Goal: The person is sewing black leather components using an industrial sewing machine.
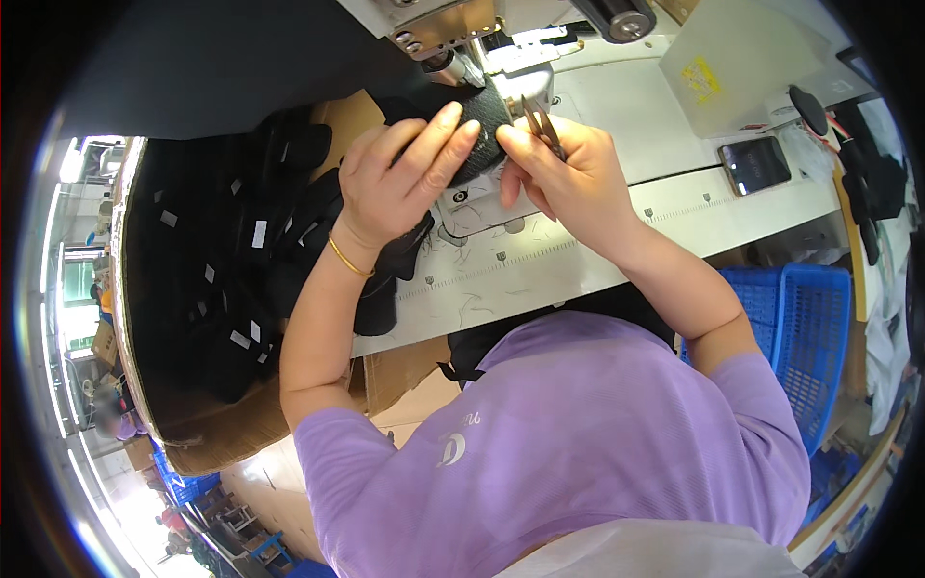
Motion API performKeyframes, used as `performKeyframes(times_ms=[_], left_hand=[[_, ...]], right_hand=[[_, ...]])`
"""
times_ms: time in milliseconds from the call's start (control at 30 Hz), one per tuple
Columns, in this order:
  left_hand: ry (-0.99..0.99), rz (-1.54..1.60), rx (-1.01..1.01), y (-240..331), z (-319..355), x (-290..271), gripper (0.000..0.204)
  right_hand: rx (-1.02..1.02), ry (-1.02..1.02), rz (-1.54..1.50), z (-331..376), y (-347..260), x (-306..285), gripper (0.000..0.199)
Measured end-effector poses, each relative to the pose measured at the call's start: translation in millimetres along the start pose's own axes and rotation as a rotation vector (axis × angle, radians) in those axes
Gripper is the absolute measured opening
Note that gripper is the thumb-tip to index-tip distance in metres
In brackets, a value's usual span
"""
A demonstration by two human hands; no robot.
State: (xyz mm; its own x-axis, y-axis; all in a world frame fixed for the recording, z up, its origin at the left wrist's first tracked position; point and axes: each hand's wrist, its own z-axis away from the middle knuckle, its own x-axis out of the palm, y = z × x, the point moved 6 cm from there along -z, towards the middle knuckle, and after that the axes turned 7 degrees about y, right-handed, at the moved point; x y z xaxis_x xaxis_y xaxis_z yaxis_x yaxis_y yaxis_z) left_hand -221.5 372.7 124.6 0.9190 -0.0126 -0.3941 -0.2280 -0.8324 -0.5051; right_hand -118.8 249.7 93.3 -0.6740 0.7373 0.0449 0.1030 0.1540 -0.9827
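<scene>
Gripping a black fabric piece just below the sewing machine head, the person's left hand has its fingers spread over the piece and curled around it, pressing it at the edge of the white worktable. A thin gold bangle circles that wrist. The right hand sits just beside the left, its fingers closed on a small pair of thread snips, whose blades point up toward the black piece and meet it near the needle area. Short thread clippings lie scattered on the table beneath the hands. To the person's left, a cardboard box holds a pile of black pieces with white tags. A dark phone rests on the table to the right, and a blue plastic crate stands below the table edge on that side.
</scene>
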Motion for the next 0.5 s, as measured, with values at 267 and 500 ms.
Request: performKeyframes(times_ms=[267,500], left_hand=[[0.007,-0.033,-0.042,-8,2,9,0.041],[-0.025,-0.156,-0.11,-1,-14,4,0.039]], right_hand=[[-0.023,0.096,-0.072,-7,-4,5,0.037],[-0.051,0.113,-0.117,-8,0,5,0.037]])
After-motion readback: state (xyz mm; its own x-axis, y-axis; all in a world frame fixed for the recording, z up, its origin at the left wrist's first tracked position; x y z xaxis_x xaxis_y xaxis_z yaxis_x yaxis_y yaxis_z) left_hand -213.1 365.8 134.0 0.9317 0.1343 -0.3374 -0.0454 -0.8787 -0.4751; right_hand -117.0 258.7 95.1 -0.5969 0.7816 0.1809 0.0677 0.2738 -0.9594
